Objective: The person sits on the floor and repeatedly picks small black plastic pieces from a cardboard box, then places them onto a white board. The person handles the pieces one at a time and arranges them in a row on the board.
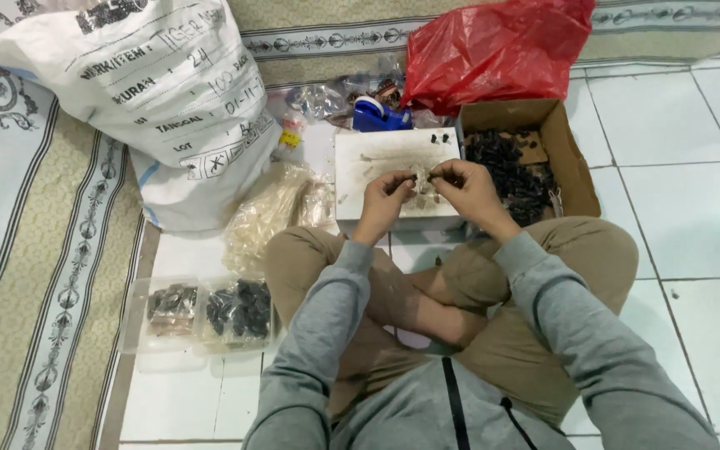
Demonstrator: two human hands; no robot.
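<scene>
Evenly bright, soft overhead indoor light. Faint glare on the white floor tiles (pixel 693 208) and sheen on the red plastic bag (pixel 493 50). Only weak shadows beneath the knees. Slightly soft throughout, small dark pieces smeared, mild bending toward the edges.

Board (pixel 377 167) ahead of knees, carton (pixel 564 142) right, 2 tubs (pixel 139 333) left, sack (pixel 168 92) behind.

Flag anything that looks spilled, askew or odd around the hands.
Nothing looks spilled. Two small dark pieces lie loose on the white board, apart from the pile in the cardboard box. Both hands, left hand and right hand, pinch a small clear bag.
</scene>
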